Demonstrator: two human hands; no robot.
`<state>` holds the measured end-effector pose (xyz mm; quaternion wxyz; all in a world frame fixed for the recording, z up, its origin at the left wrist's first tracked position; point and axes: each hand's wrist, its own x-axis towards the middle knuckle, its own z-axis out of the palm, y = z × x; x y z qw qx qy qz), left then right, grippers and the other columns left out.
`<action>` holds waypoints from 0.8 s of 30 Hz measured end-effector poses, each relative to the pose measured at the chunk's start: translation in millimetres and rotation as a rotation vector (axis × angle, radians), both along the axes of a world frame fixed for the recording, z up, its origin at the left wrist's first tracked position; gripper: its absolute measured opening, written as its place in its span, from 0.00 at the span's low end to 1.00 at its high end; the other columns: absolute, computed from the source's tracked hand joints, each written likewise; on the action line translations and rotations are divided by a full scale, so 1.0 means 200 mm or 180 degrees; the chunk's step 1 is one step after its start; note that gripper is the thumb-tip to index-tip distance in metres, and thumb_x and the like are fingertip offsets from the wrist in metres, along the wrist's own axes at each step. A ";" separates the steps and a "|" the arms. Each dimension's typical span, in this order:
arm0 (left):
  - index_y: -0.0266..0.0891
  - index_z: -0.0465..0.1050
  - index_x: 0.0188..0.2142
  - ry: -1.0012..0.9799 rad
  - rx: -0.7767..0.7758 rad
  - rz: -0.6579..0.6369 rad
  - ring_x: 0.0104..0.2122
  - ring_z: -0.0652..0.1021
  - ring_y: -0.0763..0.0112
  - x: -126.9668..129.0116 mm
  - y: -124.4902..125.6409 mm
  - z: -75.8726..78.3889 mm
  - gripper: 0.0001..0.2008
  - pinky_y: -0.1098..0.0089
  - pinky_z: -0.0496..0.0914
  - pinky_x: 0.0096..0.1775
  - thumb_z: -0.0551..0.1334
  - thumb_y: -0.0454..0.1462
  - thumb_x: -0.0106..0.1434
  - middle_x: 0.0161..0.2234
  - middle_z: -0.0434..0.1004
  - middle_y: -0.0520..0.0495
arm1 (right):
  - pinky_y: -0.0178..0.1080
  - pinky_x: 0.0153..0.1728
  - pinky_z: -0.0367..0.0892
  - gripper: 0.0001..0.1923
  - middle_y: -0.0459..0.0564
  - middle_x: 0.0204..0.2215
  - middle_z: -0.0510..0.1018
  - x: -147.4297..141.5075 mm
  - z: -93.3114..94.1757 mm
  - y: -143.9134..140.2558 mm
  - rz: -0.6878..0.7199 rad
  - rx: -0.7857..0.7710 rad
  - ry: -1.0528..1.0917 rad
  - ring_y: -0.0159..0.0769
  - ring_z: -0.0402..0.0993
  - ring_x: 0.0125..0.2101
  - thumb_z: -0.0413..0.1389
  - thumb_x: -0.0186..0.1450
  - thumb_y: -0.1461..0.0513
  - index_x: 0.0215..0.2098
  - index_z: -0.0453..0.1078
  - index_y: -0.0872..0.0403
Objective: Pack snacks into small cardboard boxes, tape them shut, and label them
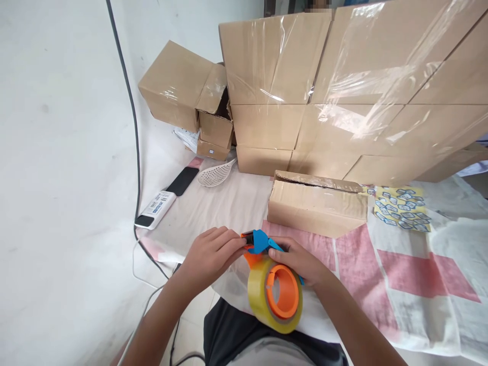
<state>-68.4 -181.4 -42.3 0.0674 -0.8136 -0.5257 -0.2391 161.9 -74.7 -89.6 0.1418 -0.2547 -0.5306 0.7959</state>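
An orange and blue tape dispenser (261, 241) with a wide roll of yellowish clear tape (259, 292) is held up in front of my body, over the table's near edge. My right hand (299, 258) is wrapped round its blue handle. At the dispenser's front end, the fingers of my left hand (215, 254) are pressed together on the orange and black tip; whether they pinch the tape's end is hidden. Just beyond my hands a small long cardboard box (318, 206) lies on the cloth, its top flap slightly raised.
Large cardboard boxes (267, 61) wrapped in clear film stand stacked at the back. Further left are an open carton (183, 84), a white mesh scoop (216, 174) and a black-and-white device (158, 206). A yellow sticker sheet (402, 208) lies right. A black cable (131, 96) runs down the wall.
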 end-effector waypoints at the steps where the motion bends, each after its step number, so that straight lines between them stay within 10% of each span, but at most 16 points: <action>1: 0.40 0.72 0.40 0.0119 -0.0034 0.0002 0.31 0.75 0.70 0.00 0.00 0.01 0.06 0.69 0.67 0.34 0.57 0.37 0.74 0.33 0.79 0.49 | 0.36 0.36 0.69 0.23 0.47 0.36 0.82 0.01 0.00 0.00 0.0054 -0.0077 -0.0007 0.35 0.75 0.33 0.66 0.63 0.48 0.50 0.80 0.53; 7: 0.41 0.68 0.33 0.0742 -0.0311 -0.0213 0.26 0.71 0.70 0.01 0.01 0.04 0.13 0.66 0.57 0.28 0.53 0.36 0.75 0.26 0.72 0.53 | 0.31 0.28 0.62 0.21 0.44 0.29 0.78 0.04 0.02 0.01 0.0322 -0.0222 -0.0159 0.28 0.67 0.26 0.65 0.64 0.48 0.47 0.81 0.54; 24: 0.42 0.58 0.29 -0.1528 -0.1101 -0.0912 0.22 0.58 0.75 0.13 -0.20 -0.05 0.12 0.71 0.55 0.26 0.55 0.24 0.61 0.22 0.57 0.58 | 0.28 0.20 0.63 0.28 0.45 0.22 0.77 0.13 0.03 0.03 0.1389 -0.1176 -0.1083 0.26 0.68 0.19 0.72 0.52 0.44 0.37 0.79 0.58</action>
